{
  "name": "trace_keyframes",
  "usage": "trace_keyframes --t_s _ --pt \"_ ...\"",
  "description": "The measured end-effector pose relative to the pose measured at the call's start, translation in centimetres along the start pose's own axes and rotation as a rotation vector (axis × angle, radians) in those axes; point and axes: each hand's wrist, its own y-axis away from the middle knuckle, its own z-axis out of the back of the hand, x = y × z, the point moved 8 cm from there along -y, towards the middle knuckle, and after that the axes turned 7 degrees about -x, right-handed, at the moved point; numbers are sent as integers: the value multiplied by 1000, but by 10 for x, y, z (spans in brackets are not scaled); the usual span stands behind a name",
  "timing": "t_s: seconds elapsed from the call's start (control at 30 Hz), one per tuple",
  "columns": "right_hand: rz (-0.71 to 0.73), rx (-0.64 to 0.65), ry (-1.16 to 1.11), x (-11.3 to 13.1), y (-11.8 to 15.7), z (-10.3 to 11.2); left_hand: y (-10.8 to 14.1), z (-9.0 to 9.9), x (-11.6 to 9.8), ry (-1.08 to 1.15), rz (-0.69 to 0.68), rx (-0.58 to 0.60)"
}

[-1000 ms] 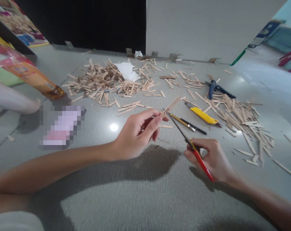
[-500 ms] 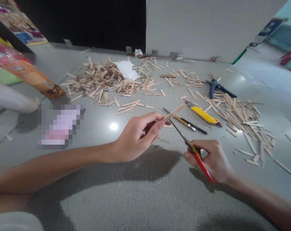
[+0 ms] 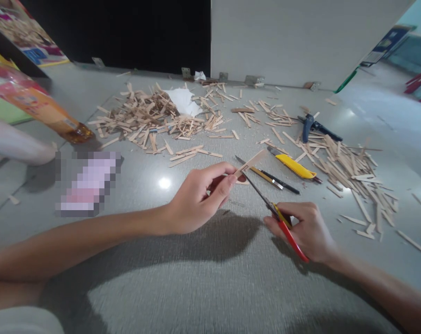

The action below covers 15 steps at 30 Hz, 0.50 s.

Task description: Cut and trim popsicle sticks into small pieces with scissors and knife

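Observation:
Between the thumb and fingers of my left hand (image 3: 201,197) is a flat wooden craft stick (image 3: 257,160), pointing up and to the right, with a small dark marking near my fingertips. My right hand (image 3: 309,229) is closed around the handles of a pair of scissors (image 3: 294,241), red and yellow. Their dark blades reach up to the stick's lower edge, just beside my left fingertips. Whether the blades bite into the wood cannot be made out. Behind the stick lie a slim gold-and-black craft knife (image 3: 266,178) and a yellow box cutter (image 3: 295,166).
A heap of cut wooden pieces (image 3: 144,113) with a white crumpled paper (image 3: 184,101) lies at the back. More sticks (image 3: 352,167) and dark blue-handled pliers (image 3: 309,126) are on the right. At left are an orange drink bottle (image 3: 39,109), another person's limb (image 3: 18,139) and a blurred-out pinkish object (image 3: 90,181).
The scissors and my right hand have shifted very slightly up and left against the stick. My left hand keeps its hold in nearly the same place.

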Motion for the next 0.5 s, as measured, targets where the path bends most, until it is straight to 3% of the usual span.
trace_keyframes --t_s 0.27,0.5 --pt "16 -25 37 4 3 2 -3 0 9 119 152 27" --pt "71 -34 41 7 7 5 -3 -9 9 365 299 146"
